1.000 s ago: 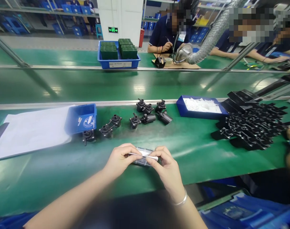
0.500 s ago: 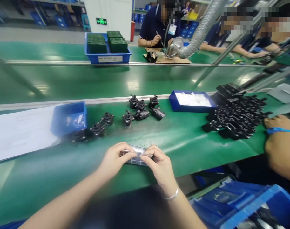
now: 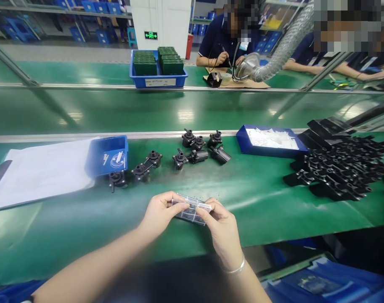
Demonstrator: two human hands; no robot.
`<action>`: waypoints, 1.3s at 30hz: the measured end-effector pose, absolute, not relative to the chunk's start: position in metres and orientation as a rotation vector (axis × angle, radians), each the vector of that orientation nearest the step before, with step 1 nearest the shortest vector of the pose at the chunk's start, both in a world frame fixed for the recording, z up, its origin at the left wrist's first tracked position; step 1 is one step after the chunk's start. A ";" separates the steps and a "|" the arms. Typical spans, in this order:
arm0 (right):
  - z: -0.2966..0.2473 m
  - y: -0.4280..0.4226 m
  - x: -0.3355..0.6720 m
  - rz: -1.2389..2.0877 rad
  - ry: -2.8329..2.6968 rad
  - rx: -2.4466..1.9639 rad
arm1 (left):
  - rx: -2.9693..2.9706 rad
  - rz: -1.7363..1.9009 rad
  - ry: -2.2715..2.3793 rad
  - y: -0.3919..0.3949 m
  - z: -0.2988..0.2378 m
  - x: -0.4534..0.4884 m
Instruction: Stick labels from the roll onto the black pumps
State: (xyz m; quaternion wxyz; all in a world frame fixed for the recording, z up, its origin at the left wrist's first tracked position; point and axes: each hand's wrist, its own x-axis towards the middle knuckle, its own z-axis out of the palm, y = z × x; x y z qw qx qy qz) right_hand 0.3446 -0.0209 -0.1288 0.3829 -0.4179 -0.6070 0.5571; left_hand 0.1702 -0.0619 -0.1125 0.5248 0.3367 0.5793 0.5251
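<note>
Both my hands hold a small clear plastic case point(image 3: 192, 209) with dark little parts inside, just above the green bench near its front edge. My left hand point(image 3: 160, 213) pinches its left end. My right hand point(image 3: 221, 229), with a silver bracelet on the wrist, pinches its right end. Several small black pump bodies point(image 3: 194, 150) lie on the bench beyond my hands. A small blue bin point(image 3: 107, 156) sits to their left.
A white sheet point(image 3: 43, 172) lies at the left. A blue tray of white parts point(image 3: 270, 141) and a pile of black brackets point(image 3: 340, 166) sit at the right. Across the conveyor, a blue crate of green boards point(image 3: 158, 67) and seated co-workers. Blue bins point(image 3: 321, 280) stand below right.
The thin white strip held across the case is gone from between my fingers. The co-worker's hand at the right edge has drawn back almost out of view.
</note>
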 end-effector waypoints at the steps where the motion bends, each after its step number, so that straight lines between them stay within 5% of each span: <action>1: -0.129 -0.020 0.345 1.425 -1.551 -1.064 | 0.815 1.262 1.393 -0.062 -0.113 0.170; 13: -0.111 -0.010 0.358 1.376 -1.481 -0.965 | 1.188 1.255 1.609 -0.065 -0.117 0.165; 24: -0.106 -0.029 0.367 0.544 -2.029 -0.811 | 0.819 1.170 1.458 -0.063 -0.121 0.169; 27: -0.097 -0.031 0.368 0.763 -1.875 -0.846 | 0.848 1.180 1.497 -0.062 -0.121 0.168; 32: -0.091 -0.024 0.353 1.657 -1.377 -0.988 | 1.081 1.158 1.604 -0.066 -0.121 0.167; 39: -0.105 -0.024 0.334 1.686 -1.330 -1.124 | 1.271 1.134 1.636 -0.069 -0.119 0.167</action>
